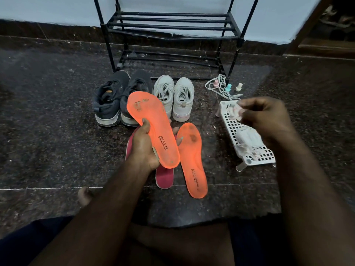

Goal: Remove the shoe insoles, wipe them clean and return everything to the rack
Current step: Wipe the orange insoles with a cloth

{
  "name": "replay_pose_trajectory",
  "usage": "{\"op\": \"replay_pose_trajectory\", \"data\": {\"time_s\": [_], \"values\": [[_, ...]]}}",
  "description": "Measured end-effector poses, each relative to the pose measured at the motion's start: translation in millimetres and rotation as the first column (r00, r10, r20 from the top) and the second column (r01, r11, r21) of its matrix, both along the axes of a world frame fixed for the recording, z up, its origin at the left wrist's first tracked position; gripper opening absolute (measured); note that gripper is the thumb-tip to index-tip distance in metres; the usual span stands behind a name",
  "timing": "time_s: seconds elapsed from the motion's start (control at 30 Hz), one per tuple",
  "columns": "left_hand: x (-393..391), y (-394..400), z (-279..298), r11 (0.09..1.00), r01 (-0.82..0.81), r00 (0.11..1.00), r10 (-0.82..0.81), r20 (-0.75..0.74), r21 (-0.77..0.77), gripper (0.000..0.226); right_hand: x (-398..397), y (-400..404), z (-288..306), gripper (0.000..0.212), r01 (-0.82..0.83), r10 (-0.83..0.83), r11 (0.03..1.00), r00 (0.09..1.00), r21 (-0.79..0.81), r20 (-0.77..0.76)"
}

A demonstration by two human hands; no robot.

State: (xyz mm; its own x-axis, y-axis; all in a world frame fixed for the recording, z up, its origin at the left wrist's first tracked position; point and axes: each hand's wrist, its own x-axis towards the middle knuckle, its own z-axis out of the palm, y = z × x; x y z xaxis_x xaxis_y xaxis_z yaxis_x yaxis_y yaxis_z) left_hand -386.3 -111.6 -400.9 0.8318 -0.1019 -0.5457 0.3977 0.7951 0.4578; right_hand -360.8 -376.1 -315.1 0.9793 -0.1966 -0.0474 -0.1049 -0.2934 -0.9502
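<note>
My left hand (144, 146) grips an orange insole (151, 127) by its heel half and holds it up above the floor, toe pointing away. A second orange insole (192, 160) lies flat on the floor to its right. Beneath my left hand lies a pink-red insole (164, 177), mostly hidden. My right hand (267, 116) pinches a crumpled white wipe (237, 111) over a white perforated basket (236, 129). A dark grey pair of shoes (113, 100) and a white pair of sneakers (176, 96) stand in front of the black shoe rack (172, 27).
More white wipes (248, 140) lie in the basket. Loose laces (221, 87) and three small bottles, among them a teal one (228, 88), sit by the rack's right leg. The floor is dark speckled stone. A wooden door frame (315, 31) stands at the far right.
</note>
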Motion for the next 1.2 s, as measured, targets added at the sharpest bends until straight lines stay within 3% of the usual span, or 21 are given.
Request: {"op": "replay_pose_trajectory", "data": {"time_s": [0.1,0.2,0.33,0.7,0.8,0.9,1.1,1.2], "values": [[-6,-12,-3,0.997,0.070,0.997,-0.069,-0.020,0.036,0.064,7,-38,-14,0.023,0.138,-0.144,0.968,0.990,-0.212,-0.013],[-13,-24,-5,0.986,0.140,0.990,-0.139,-0.018,0.085,0.060,8,-58,-32,0.020,0.207,-0.243,0.858,0.970,-0.470,-0.018],[-17,-31,-5,0.978,0.176,0.984,-0.179,0.016,0.114,0.052,8,-68,-52,0.018,0.217,-0.295,0.769,0.955,-0.602,-0.033],[-17,-31,-6,0.970,0.188,0.981,-0.191,0.007,0.156,0.048,8,-68,-67,0.022,-0.083,-0.150,0.779,0.938,-0.621,-0.313],[-17,-32,-7,0.969,0.188,0.981,-0.192,0.009,0.160,0.047,6,-64,-72,0.020,-0.192,-0.099,0.745,0.915,-0.639,-0.390],[-17,-32,-5,0.969,0.186,0.982,-0.189,0.008,0.161,0.047,8,-60,-71,0.006,-0.166,-0.087,0.740,0.937,-0.652,-0.338],[-18,-33,-3,0.967,0.188,0.982,-0.191,0.002,0.173,0.047,4,-54,-82,0.011,-0.194,-0.092,0.716,0.926,-0.671,-0.366],[-18,-32,-3,0.971,0.176,0.984,-0.179,0.004,0.164,0.046,8,-57,-75,0.008,-0.045,-0.172,0.694,0.959,-0.719,-0.226]]}}
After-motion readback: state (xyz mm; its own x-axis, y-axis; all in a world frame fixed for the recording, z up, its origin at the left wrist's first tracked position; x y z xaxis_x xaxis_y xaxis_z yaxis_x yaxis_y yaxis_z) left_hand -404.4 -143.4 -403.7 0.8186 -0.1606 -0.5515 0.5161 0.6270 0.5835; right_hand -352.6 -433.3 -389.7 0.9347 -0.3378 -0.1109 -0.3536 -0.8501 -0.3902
